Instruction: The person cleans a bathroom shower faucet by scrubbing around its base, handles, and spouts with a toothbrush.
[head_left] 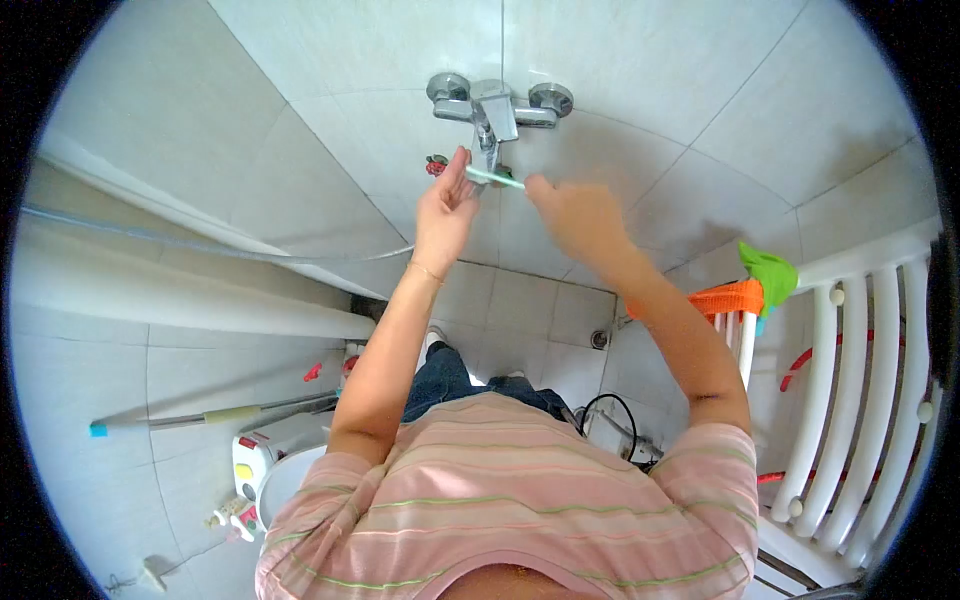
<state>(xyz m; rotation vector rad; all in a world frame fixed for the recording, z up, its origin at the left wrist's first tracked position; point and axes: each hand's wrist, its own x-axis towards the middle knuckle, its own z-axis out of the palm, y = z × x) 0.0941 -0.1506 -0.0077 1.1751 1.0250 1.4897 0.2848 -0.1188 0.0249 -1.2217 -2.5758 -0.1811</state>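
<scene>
A chrome mixer tap (492, 110) is fixed to the tiled wall in front of me. My right hand (580, 218), slightly blurred, is closed around one end of a thin pale-green stick with a whitish tip, like a toothbrush (497, 178). It slants across just under the tap's spout, its tip beside my left fingers. My left hand (446, 215) is raised at the left of the spout, fingers stretched upward and thumb bent in; whether it touches the spout or the tip cannot be made out. A small red object (436, 165) shows behind my left fingers.
To the right, a white towel-rail radiator (850, 400) carries an orange cloth (728, 298) and a green one (768, 275). A grey hose (250, 257) runs across the left. Below are a floor drain (599, 339), a pole (230, 413) and a white toilet (285, 475).
</scene>
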